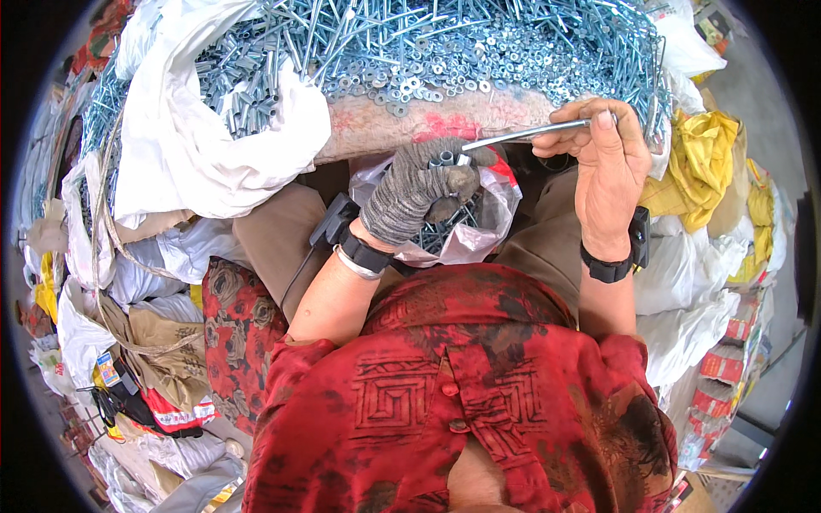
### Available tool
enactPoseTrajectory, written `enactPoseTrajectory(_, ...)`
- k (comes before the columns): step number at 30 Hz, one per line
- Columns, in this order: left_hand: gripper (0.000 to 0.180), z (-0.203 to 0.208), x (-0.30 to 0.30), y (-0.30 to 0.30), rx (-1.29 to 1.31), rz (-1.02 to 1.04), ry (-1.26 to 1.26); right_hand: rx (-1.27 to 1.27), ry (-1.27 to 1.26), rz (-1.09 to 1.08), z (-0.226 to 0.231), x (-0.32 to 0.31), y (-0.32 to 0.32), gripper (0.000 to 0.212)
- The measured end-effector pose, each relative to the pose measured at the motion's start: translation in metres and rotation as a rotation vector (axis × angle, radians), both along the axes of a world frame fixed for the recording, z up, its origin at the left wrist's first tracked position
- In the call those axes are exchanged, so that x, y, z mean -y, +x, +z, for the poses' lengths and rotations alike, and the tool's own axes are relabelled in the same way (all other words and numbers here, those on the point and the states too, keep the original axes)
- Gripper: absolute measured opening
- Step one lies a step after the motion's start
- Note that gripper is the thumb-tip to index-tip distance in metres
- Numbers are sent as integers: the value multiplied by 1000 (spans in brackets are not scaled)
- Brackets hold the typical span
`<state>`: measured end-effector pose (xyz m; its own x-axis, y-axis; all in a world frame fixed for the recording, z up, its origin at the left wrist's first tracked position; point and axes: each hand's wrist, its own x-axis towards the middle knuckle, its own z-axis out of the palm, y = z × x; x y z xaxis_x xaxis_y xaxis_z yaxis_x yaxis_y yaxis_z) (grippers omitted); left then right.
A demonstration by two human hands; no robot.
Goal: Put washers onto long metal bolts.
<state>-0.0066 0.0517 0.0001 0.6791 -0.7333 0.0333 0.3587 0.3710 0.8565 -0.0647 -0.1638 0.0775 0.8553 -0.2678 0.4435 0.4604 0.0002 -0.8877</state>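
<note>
Fingers (605, 132) of the bare right hand (607, 167) are clamped on a slim metal rod (530, 133), which I see running nearly level, its free tip pointing left and slightly down, just beside the gloved left hand (419, 190), whose fingers close around short metal sleeves (446, 159). The rod looks straight and silvery. Beyond, washers (432, 73) heap on a red-stained counter (368, 124); white sacks (684, 269) crowd both sides.

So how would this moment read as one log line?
left hand: gloved, holding small metal tubes | right hand: bare, holding thin metal rod | below: plastic bag | ahead: loose washers
</note>
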Motion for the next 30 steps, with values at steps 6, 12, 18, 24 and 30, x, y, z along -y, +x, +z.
enactPoseTrajectory(6,52,9,5,1,62,-104,54,-371,170,271,-14,15,14,26)
enactPoseTrajectory(12,35,-7,-5,24,-259,255,-303,-627,221,350,-56,3,11,31)
enactPoseTrajectory(18,15,-12,8,17,-294,199,76,-700,-212,548,-48,-26,29,32)
enactPoseTrajectory(24,18,-14,13,14,-247,180,-16,-485,-598,304,-45,2,70,22)
enactPoseTrajectory(30,23,-21,16,14,-248,286,36,-328,-1285,-57,-67,25,111,20)
